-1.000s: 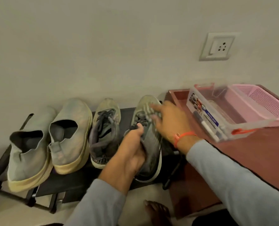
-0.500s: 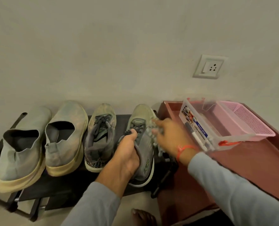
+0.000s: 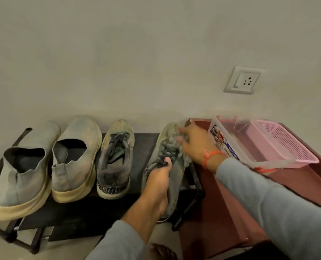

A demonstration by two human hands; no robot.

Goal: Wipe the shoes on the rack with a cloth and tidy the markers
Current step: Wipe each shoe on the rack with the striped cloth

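Your left hand (image 3: 158, 177) grips the laced shoe (image 3: 171, 166) at the rack's (image 3: 71, 218) right end, tilting it; your right hand (image 3: 191, 143) clutches the cloth (image 3: 180, 141) (blurred) at its toe. Push harder and it could slip off the edge. Any markers in the clear box (image 3: 231, 145) are unreadable.

Black rack (image 3: 65, 212) bears 4 shoes; red table (image 3: 296, 186) – clear box (image 3: 229, 145), apparently touching pink basket (image 3: 291, 147).

Right hand (image 3: 194, 145) with cloth (image 3: 182, 139) slid from laces up to toe of rightmost sneaker (image 3: 174, 171), likely mid-wipe though blurred. Left hand (image 3: 158, 177) regripped nearer laces.
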